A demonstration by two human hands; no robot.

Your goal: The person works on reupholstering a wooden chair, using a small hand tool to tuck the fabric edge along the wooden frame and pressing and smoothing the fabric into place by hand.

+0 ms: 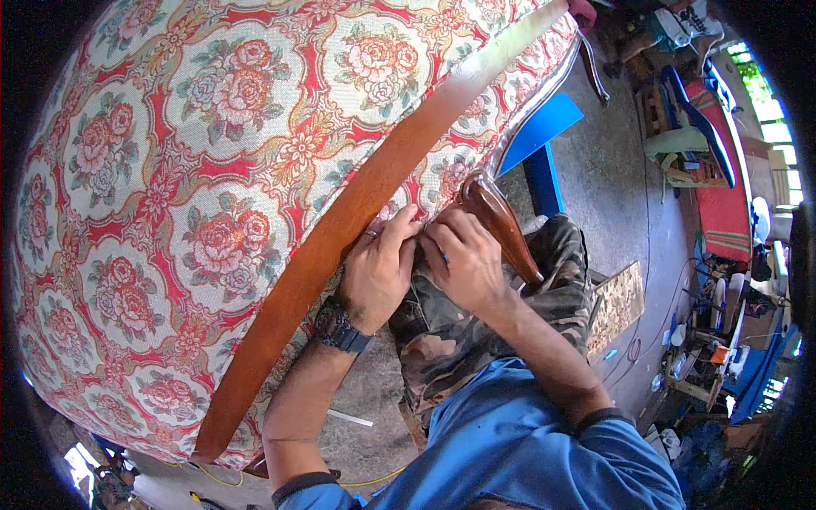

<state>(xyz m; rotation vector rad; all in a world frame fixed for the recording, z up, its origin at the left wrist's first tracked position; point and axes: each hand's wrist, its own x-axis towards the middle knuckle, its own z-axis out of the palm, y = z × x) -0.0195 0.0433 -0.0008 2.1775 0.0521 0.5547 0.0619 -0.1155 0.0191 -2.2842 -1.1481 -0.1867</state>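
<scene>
A large upholstered seat (221, 93) in floral tapestry with pink roses and red scrollwork fills the upper left. A polished brown wooden strip (357, 200) runs slantwise across it. Just below that strip, at the cloth's lower border, my left hand (381, 274) has its thumb and fingers closed on the floral fabric (399, 194); a dark watch is on the wrist. Close against it is my right hand (467, 262), fingers curled and pressed together beside a curved wooden leg (503, 223). Whatever the right fingertips grip is hidden. A small blue spot shows among those fingers.
My camouflage-clad legs (450, 340) are beneath my hands. A blue board (544, 127) stands behind the wooden leg. To the right are a speckled wooden board (618, 308), a red-covered surface (722, 174) and cluttered tools. Another person (676, 30) is at the far upper right.
</scene>
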